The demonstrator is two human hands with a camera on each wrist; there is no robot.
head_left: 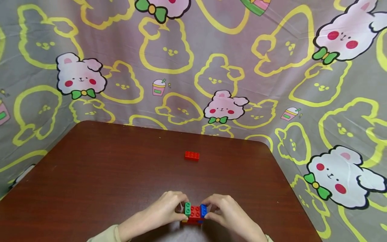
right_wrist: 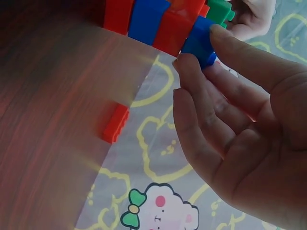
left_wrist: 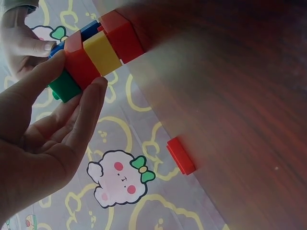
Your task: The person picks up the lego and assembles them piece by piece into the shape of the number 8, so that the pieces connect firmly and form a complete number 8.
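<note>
In front of me on the table a stack of toy building bricks (head_left: pixel 195 212) stands upright. From the bottom it has a red brick (left_wrist: pixel 123 37), a yellow brick (left_wrist: pixel 102 52) beside a blue one (right_wrist: pixel 147 21), then another red brick (right_wrist: pixel 178 29). On top sit a small green brick (head_left: pixel 187 209) at the left end and a small blue brick (head_left: pixel 204 210) at the right end, with red studs showing between them. My left hand (head_left: pixel 169 208) pinches the green brick between thumb and fingers. From the other side my right hand (head_left: pixel 225 210) pinches the blue top brick.
A loose red brick (head_left: pixel 191 156) lies studs up farther back on the brown wooden table (head_left: pixel 121 168). Patterned cloth (head_left: pixel 181 87) with cartoon animals hangs behind the table and along its sides.
</note>
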